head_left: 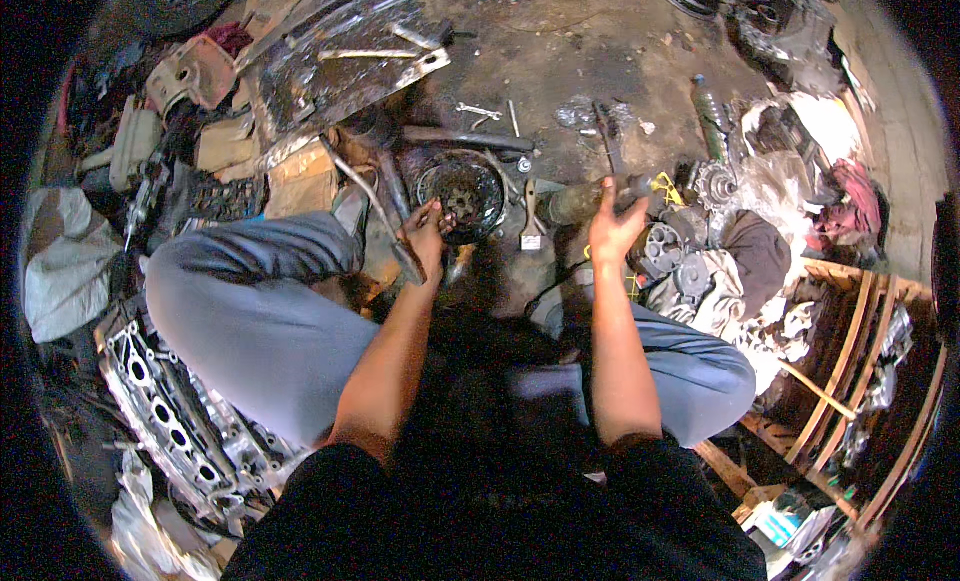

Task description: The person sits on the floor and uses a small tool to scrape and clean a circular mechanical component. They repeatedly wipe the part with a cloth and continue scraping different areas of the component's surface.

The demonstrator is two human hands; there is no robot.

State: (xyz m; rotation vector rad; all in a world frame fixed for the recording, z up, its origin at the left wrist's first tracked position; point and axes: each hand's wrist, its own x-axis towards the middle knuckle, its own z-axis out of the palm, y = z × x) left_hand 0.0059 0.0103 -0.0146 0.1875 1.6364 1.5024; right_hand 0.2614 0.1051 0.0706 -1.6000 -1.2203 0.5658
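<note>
My left hand (425,233) is at the near left rim of a round dark pan (487,223), fingers curled together. What they hold, if anything, is too small to make out. Inside the pan sits an oily round metal part (460,198). A long bar (362,181) with a dark, thicker end slants down beside this hand. My right hand (614,229) lies over a grimy, bottle-like cylinder (575,205), thumb and index finger around it; its narrower dark end shows past the thumb. Between the hands lies a paintbrush (531,219) with pale bristles toward me.
Beyond the pan lie a dark pipe (465,138) and an open-end wrench (479,112). At right are a toothed metal part (714,184), a green bottle (708,106) and rags (752,251). A cylinder head (165,411) sits at lower left; a wooden rack (840,361) stands lower right.
</note>
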